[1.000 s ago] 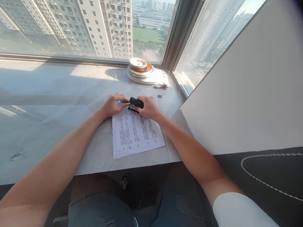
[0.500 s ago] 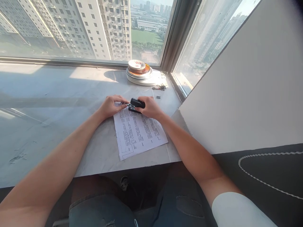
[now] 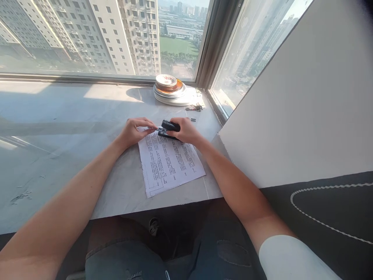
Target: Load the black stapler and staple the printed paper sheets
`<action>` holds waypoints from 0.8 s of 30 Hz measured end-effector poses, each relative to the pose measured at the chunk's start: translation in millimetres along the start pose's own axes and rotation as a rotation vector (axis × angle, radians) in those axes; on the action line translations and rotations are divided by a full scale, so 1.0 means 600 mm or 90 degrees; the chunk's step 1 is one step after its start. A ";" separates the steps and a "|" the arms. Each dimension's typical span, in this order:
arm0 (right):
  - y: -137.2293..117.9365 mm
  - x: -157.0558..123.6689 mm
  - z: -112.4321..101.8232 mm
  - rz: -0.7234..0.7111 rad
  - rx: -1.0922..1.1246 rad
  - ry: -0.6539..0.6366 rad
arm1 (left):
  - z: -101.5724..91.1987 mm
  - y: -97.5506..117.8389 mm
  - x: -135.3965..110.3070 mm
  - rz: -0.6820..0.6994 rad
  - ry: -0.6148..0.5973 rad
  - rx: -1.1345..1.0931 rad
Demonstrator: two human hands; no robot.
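My right hand point(image 3: 186, 130) is wrapped round a black stapler point(image 3: 170, 125), whose top arm and base are parted at the left end. At that end, the thumb and fingers of my left hand point(image 3: 136, 130) pinch together on a thin metallic bit, too small to make out. Both hands are over the upper part of a printed sheet of paper point(image 3: 171, 167), which lies tilted on the pale counter point(image 3: 116, 190). Two short dark strips, perhaps staples point(image 3: 193, 119), lie just beyond my right hand.
Stacked plates and bowls point(image 3: 169, 95) stand by the window corner, with a small dark corded item point(image 3: 195, 109) in front. Several loose staples point(image 3: 21, 196) lie scattered at the left. A white wall panel point(image 3: 291, 116) rises on the right, and the counter's front edge is above my knees.
My left fingers have drawn slightly left from the stapler, and more of the metallic bit shows between. The stapler remains in my right hand. The view has shifted a little.
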State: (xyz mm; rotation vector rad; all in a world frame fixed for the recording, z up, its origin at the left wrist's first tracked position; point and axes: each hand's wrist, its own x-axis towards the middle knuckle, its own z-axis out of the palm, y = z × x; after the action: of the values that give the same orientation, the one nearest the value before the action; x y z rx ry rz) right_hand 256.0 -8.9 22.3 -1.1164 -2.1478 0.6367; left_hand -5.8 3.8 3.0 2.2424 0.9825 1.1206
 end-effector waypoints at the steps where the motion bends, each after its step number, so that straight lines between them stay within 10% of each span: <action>1: 0.000 0.000 -0.002 0.001 0.010 -0.001 | 0.000 0.001 0.000 0.001 0.001 0.001; 12: 0.018 -0.006 -0.045 -0.070 0.082 -0.065 | -0.008 0.021 -0.006 -0.094 0.000 -0.104; 24: -0.029 -0.009 0.001 -0.200 0.089 -0.092 | 0.002 0.013 0.004 0.008 -0.035 -0.081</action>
State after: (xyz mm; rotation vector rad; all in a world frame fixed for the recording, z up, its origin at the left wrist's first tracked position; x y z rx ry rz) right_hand 248.8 -22.6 31.5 -0.6583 -2.2972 0.7245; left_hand -0.6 0.3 8.3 2.1688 0.8513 1.0904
